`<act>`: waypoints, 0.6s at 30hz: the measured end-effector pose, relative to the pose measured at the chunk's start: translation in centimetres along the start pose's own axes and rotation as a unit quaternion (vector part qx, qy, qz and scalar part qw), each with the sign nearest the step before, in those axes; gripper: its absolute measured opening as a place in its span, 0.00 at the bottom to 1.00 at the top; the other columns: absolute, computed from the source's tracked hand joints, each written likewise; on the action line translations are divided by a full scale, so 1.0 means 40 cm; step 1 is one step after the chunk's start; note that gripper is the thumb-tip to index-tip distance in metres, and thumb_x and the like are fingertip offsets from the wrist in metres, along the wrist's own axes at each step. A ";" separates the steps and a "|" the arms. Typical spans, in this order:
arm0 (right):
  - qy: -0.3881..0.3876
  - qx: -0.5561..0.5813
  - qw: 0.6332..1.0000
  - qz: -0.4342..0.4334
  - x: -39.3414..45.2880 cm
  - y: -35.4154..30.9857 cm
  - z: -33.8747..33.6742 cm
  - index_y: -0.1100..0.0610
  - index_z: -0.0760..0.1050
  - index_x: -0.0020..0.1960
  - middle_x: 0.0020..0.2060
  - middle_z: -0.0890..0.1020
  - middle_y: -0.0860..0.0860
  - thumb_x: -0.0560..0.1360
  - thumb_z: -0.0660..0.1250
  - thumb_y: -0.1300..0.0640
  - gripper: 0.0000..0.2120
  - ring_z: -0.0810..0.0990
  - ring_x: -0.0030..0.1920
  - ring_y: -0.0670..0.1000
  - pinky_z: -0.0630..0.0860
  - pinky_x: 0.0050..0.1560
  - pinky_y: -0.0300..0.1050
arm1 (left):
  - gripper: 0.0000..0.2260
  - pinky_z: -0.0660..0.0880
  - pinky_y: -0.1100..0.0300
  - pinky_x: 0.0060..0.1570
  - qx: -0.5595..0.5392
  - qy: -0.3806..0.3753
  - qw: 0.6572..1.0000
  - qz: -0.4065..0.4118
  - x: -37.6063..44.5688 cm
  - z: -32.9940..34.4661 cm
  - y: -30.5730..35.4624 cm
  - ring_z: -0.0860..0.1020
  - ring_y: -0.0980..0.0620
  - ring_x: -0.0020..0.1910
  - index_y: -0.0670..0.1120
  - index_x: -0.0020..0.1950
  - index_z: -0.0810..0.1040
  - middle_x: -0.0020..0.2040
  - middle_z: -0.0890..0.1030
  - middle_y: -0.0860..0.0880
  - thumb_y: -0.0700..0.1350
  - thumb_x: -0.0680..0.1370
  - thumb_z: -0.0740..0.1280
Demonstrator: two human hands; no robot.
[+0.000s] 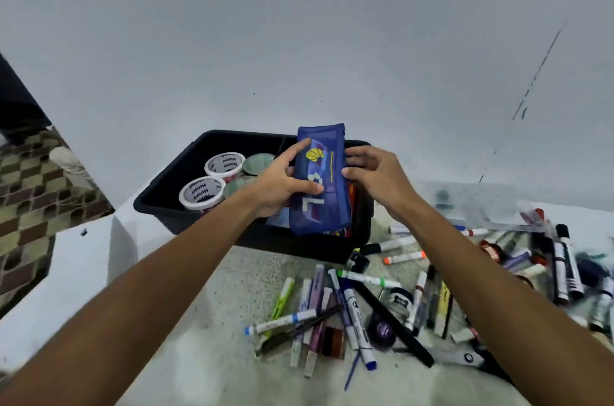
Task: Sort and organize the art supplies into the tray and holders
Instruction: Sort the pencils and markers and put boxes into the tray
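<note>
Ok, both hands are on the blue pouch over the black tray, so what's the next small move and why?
Probably lower the blue pouch into the black tray's right compartment: the left hand and right hand hold it upright directly above, and tubs fill the left side.

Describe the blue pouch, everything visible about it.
The blue pouch is a flat, soft, slightly see-through mesh-like case with a yellow shell print and pale lettering. It stands nearly upright, lower end inside the black tray. The left hand grips its left edge; the right hand holds its right edge.
</note>
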State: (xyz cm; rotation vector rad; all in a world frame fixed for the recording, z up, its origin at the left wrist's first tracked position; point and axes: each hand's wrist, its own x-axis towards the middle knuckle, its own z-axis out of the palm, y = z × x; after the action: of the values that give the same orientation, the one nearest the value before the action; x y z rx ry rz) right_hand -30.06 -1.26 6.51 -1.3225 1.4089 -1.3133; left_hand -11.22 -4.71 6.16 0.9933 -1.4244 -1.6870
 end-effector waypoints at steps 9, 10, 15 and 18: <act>-0.001 -0.254 0.966 -0.044 -0.032 0.113 -0.052 0.56 0.79 0.59 0.62 0.77 0.52 0.71 0.74 0.60 0.17 0.73 0.62 0.47 0.64 0.58 0.32 | 0.41 0.81 0.52 0.45 0.072 -0.001 0.996 -0.050 0.137 -0.008 -0.059 0.80 0.47 0.50 0.47 0.74 0.63 0.55 0.77 0.44 0.25 0.66 0.72; -0.012 -0.263 0.964 -0.043 -0.034 0.120 -0.055 0.56 0.79 0.60 0.65 0.75 0.52 0.71 0.74 0.60 0.18 0.72 0.65 0.48 0.65 0.62 0.37 | 0.40 0.81 0.50 0.46 0.079 -0.005 0.995 -0.059 0.146 -0.003 -0.065 0.80 0.46 0.51 0.47 0.74 0.63 0.55 0.77 0.44 0.25 0.66 0.72; -0.022 -0.253 0.966 -0.044 -0.039 0.138 -0.062 0.56 0.79 0.60 0.68 0.73 0.51 0.71 0.74 0.57 0.17 0.69 0.68 0.48 0.69 0.67 0.47 | 0.40 0.78 0.45 0.53 0.128 -0.025 0.987 -0.096 0.174 0.022 -0.100 0.79 0.42 0.56 0.49 0.73 0.65 0.59 0.76 0.42 0.26 0.66 0.73; -0.019 -0.240 0.969 -0.050 -0.038 0.146 -0.063 0.56 0.80 0.59 0.68 0.72 0.51 0.72 0.74 0.57 0.16 0.69 0.68 0.47 0.66 0.65 0.41 | 0.42 0.79 0.46 0.53 0.162 -0.028 0.981 -0.107 0.184 0.027 -0.110 0.79 0.43 0.56 0.50 0.74 0.64 0.63 0.74 0.41 0.28 0.65 0.75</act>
State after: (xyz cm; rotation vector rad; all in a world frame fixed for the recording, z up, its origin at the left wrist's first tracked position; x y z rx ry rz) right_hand -33.30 0.21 0.99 -1.7432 1.7206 -1.0330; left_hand -15.69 -10.09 1.09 1.3264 -1.7184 -1.6763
